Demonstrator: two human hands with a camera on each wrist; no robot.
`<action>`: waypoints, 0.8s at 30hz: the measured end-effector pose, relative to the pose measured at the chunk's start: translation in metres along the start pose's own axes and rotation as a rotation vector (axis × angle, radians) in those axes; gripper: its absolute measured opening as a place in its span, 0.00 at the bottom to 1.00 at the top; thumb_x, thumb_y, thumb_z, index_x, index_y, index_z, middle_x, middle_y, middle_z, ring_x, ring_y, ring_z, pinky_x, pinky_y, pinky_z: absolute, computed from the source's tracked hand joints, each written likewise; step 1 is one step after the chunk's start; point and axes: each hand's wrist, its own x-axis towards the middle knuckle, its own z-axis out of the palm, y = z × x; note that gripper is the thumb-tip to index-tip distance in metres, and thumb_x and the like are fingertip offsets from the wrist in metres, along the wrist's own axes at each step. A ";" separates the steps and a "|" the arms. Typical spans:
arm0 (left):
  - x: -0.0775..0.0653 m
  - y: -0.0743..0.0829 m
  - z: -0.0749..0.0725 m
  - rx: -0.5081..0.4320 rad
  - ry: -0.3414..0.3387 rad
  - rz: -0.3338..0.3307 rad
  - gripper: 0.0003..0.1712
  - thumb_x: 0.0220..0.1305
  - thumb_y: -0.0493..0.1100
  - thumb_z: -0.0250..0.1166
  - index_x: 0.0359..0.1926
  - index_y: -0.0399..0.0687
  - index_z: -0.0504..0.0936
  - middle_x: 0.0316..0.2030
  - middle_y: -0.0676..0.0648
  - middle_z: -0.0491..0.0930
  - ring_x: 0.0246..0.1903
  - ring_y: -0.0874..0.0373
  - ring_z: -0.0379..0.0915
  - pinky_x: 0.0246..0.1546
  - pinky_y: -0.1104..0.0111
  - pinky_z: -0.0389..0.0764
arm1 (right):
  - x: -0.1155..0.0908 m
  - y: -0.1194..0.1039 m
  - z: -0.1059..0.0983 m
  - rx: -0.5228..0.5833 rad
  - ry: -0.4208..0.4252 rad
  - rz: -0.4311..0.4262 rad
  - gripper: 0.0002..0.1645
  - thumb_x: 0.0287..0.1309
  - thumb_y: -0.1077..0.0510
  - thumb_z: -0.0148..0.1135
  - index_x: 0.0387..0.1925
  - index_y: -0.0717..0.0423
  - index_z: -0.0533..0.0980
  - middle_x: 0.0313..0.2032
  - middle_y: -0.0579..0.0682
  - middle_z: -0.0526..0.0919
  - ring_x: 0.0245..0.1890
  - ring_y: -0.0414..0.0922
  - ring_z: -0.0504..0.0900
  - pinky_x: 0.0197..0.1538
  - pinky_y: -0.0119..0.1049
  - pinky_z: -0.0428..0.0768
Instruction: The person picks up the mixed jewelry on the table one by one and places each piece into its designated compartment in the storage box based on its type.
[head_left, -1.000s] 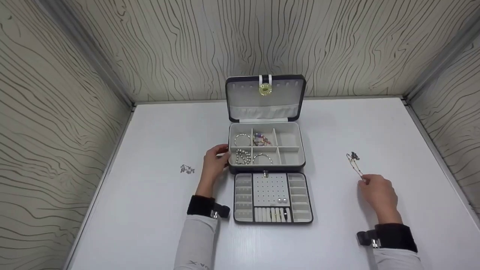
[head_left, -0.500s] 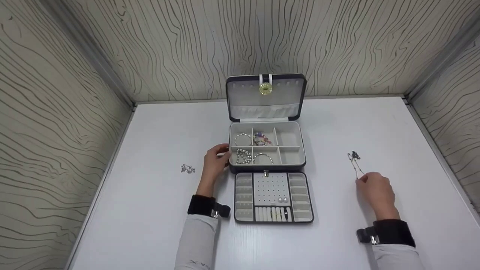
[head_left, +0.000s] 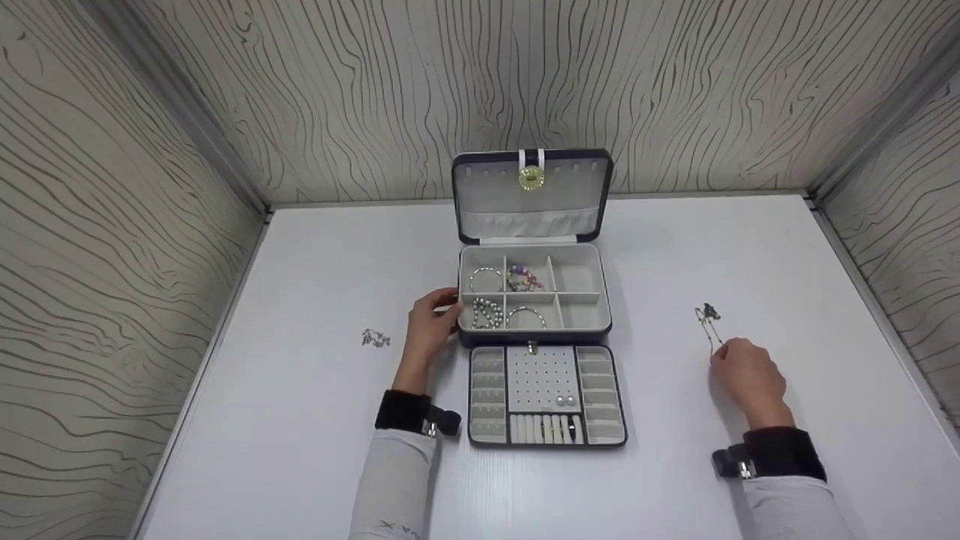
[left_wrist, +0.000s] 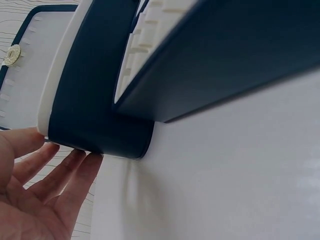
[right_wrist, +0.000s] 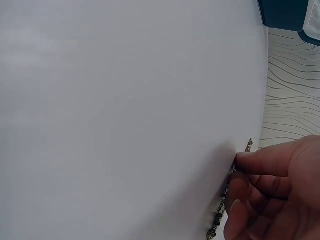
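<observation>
My left hand (head_left: pixel 431 322) touches the left side of an open dark blue jewelry box (head_left: pixel 531 337); in the left wrist view its fingers (left_wrist: pixel 75 185) lie fairly straight against the box wall. At the right of the table, my right hand (head_left: pixel 748 375) pinches one end of a thin necklace (head_left: pixel 707 321) between thumb and fingertips. The far end of that necklace lies bunched on the table. In the right wrist view, dark beads of the necklace (right_wrist: pixel 218 216) show beside the curled fingers. Part of the chain is hidden by the hand.
In the box compartments lie bracelets (head_left: pixel 487 315) and colourful beaded jewelry (head_left: pixel 523 279). A dark-edged tray (head_left: pixel 544 375) with pearl earrings (head_left: pixel 565 400) and rings sits in front. Another small chain (head_left: pixel 376 338) lies on the left. Patterned walls (head_left: pixel 360 97) border the table.
My right hand has slid a little forward and left, closer to the bunched end of the necklace, still pinching the chain. The left hand and the box have stayed in place.
</observation>
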 end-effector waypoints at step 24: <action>0.000 -0.001 -0.001 -0.015 -0.004 0.020 0.19 0.67 0.34 0.60 0.58 0.34 0.77 0.50 0.37 0.79 0.45 0.44 0.81 0.38 0.64 0.83 | 0.010 0.006 -0.008 0.049 -0.140 -0.029 0.23 0.70 0.54 0.46 0.43 0.74 0.73 0.35 0.66 0.78 0.34 0.57 0.76 0.33 0.46 0.74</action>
